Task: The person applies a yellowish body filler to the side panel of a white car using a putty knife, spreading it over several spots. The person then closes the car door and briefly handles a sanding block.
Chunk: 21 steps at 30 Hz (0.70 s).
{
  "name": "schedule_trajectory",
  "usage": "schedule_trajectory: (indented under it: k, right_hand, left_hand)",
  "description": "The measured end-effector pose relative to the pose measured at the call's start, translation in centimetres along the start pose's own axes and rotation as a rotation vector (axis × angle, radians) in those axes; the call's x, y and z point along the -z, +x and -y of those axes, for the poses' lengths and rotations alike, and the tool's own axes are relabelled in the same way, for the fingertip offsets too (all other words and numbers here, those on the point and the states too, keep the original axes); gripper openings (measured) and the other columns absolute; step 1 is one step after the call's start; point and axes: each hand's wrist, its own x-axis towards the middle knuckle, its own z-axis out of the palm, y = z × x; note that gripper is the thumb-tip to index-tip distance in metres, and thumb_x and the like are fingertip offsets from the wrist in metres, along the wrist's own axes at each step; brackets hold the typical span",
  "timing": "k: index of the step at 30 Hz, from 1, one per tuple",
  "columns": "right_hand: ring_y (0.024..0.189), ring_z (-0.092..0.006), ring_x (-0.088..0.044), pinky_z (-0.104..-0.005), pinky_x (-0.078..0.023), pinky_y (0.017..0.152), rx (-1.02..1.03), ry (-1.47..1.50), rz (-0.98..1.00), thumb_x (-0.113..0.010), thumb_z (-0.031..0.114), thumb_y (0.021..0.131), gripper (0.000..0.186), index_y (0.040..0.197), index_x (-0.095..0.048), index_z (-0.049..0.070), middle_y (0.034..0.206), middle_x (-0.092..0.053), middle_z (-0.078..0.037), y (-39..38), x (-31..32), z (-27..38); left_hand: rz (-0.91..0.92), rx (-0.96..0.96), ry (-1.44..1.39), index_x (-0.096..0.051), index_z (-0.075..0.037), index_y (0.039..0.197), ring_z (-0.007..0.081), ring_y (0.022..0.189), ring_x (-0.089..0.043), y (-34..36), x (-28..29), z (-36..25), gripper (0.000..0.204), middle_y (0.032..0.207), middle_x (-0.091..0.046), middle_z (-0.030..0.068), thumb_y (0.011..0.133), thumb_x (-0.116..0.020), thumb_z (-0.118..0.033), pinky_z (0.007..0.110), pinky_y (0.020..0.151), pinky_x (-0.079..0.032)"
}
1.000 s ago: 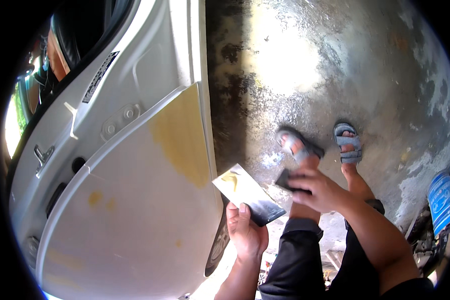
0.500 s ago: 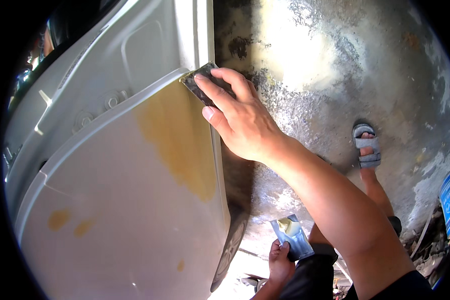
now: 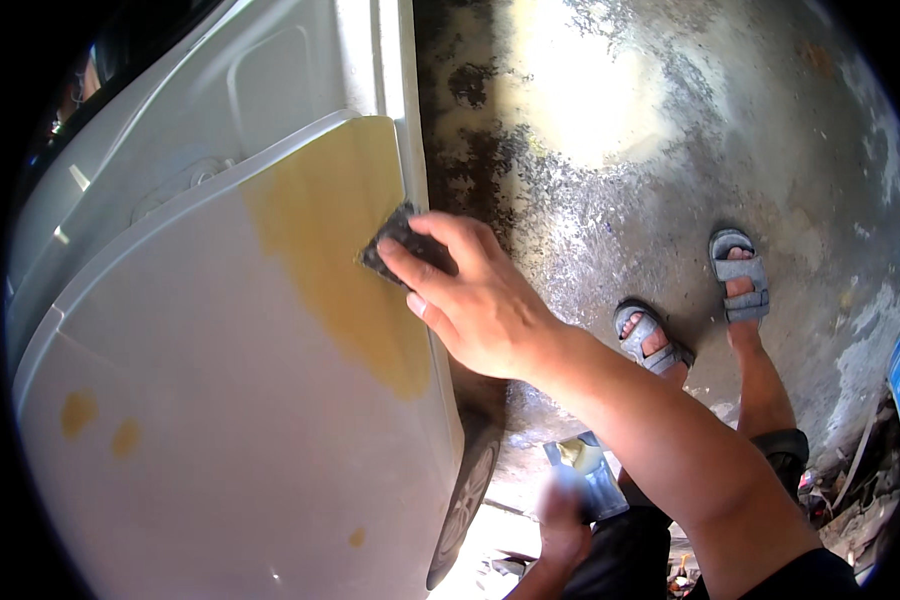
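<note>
A dark flat spreader [image 3: 402, 245] is gripped in the right hand [image 3: 480, 300], pressed on yellow filler [image 3: 335, 240] on the white car panel [image 3: 220, 420]; the coat looks incomplete. A mixing board [image 3: 585, 480] is held low by the left hand [image 3: 562, 535]

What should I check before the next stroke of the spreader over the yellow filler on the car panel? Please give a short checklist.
1. Right hand grips the dark spreader: ok.
2. Spreader edge lies on the yellow filler patch: ok.
3. Left hand holds the mixing board low, apart from the car panel: ok.
4. Filler left on the board: a small yellow lump shows; whether it is enough, cannot tell.
5. Small yellow spots lower on the panel smoothed: cannot tell.
6. Feet in sandals flat on the concrete floor: ok.
</note>
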Motion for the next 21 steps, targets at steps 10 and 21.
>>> schedule_trajectory:
  k: [10,21]
  right_hand:
    - [0.106,-0.034,-0.056,-0.039,-0.05,0.088,-0.243,0.202,0.315,-0.061,0.021,0.09,0.045,0.133,-0.052,0.011,0.124,-0.049,-0.018,-11.6,7.9,3.3]
    - [0.109,-0.0323,-0.056,-0.0376,-0.045,0.093,-0.235,0.027,0.516,-0.063,0.012,0.086,0.033,0.119,-0.063,0.004,0.12,-0.054,-0.016,-23.9,22.6,16.1]
  left_hand:
    - [0.088,-0.16,-0.379,-0.051,-0.004,0.114,0.021,0.102,-0.058,-1.3,-0.9,-3.1,0.02,0.111,-0.061,0.0097,0.095,-0.044,-0.004,0.037,0.095,-0.044]
    - [0.391,-0.399,-0.447,-0.052,-0.006,0.106,0.018,0.101,-0.06,-11.9,-6.5,-14.1,0.013,0.107,-0.063,0.0073,0.094,-0.055,-0.009,0.037,0.095,-0.046]
